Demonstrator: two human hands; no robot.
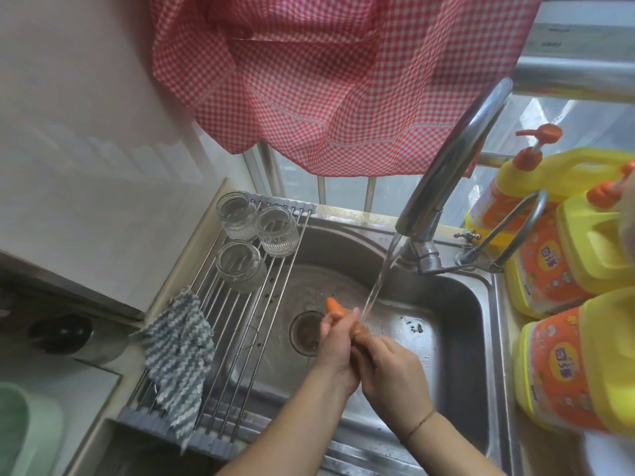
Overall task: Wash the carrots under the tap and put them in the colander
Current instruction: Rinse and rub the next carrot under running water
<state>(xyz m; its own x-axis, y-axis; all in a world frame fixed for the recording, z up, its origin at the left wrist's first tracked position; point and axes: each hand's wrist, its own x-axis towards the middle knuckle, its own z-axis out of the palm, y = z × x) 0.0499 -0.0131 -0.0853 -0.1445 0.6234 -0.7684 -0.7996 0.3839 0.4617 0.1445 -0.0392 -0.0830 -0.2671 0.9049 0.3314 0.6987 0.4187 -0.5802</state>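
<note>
head view | carrot (335,306): orange, wet, blunt tip poking up-left, held over the sink (457,304) under the tap (443,187) stream | left hand (338,341) wraps its upper part | right hand (391,369) grips its lower end | hands touching, both clamped on carrot | glass jars (240,242) on rack at left

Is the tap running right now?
Yes, on. A stream of water falls from the tap onto the carrot that both hands hold above the sink.

Orange carrot (335,306) in my hands; red-and-white checked curtain (326,80), yellow detergent bottles (556,365), blue-grey striped cloth (178,352).
</note>
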